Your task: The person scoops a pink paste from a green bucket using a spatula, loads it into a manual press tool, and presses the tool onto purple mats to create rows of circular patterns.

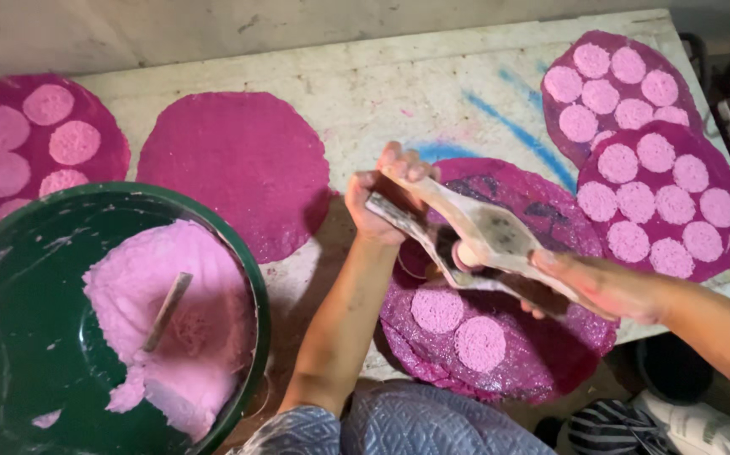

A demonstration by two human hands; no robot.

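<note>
Both hands hold a worn hinged press (487, 234) above a dark magenta round sheet (542, 354). My left hand (382, 198) grips its far end, my right hand (609, 286) its near handles. A ball of pale pink paste (466, 253) sits between the two plates of the press. Two pale pink discs (459, 327) lie on the sheet under the press. A green bowl (19, 337) at the left holds a mound of pink paste (171, 320) with a flat stick (167, 310) stuck in it.
The stained white table (398, 93) carries a bare magenta sheet (234, 168), a sheet with pink discs (36, 143) at far left, and two filled sheets (634, 143) at the right. Dark objects and striped cloth (609, 425) lie past the table's near edge.
</note>
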